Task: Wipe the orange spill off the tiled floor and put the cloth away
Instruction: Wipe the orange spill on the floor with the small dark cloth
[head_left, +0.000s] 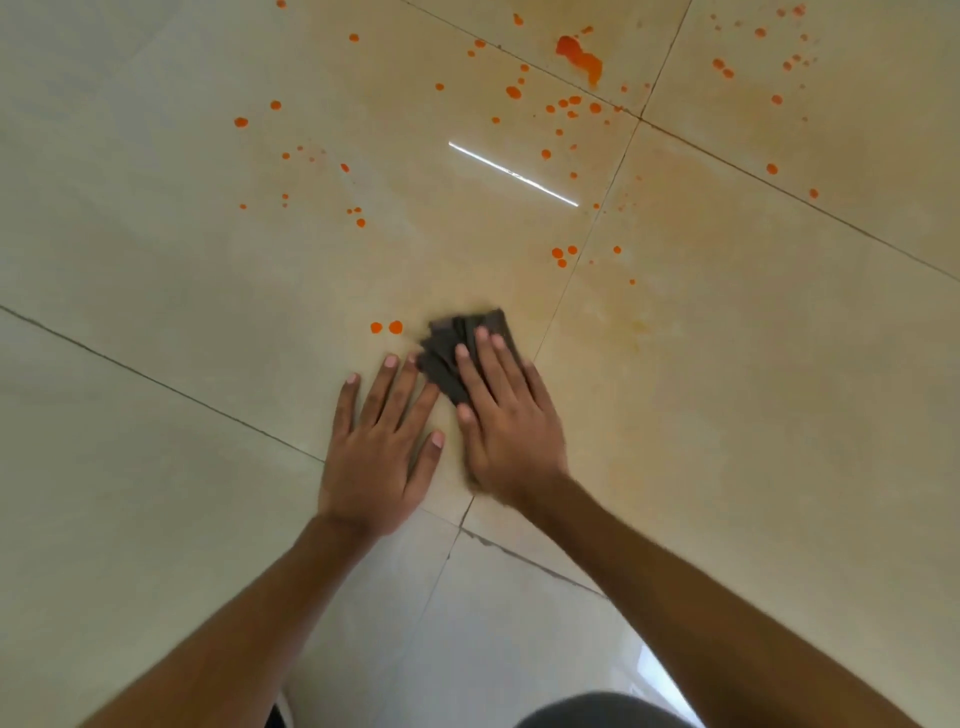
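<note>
Closest to me, at the bottom edge, sits a dark rounded shape (597, 714); I cannot tell what it is. From there both forearms reach forward over the tiled floor (156, 270).

My left hand (382, 447) lies flat on the tile, fingers straight and spread, holding nothing. Just beside it, my right hand (506, 421) is also flat, its straight fingers pressing down on the cloth (452, 358). The hand is slightly blurred. The cloth is dark and rumpled into folds, and lies on the floor under my right fingers, just left of a grout line. My left index fingertip comes right up to the cloth's left edge; whether they touch I cannot tell.

Just left of the cloth are two round drops (387, 327). To its right, a pale orange smear (628, 325) clouds the neighbouring tile.

Further out, the orange spill (579, 57) spreads as many small dots across several tiles, with its biggest blot near the top edge. Between that blot and the cloth, a thin bright reflection (514, 174) streaks the glossy tile.
</note>
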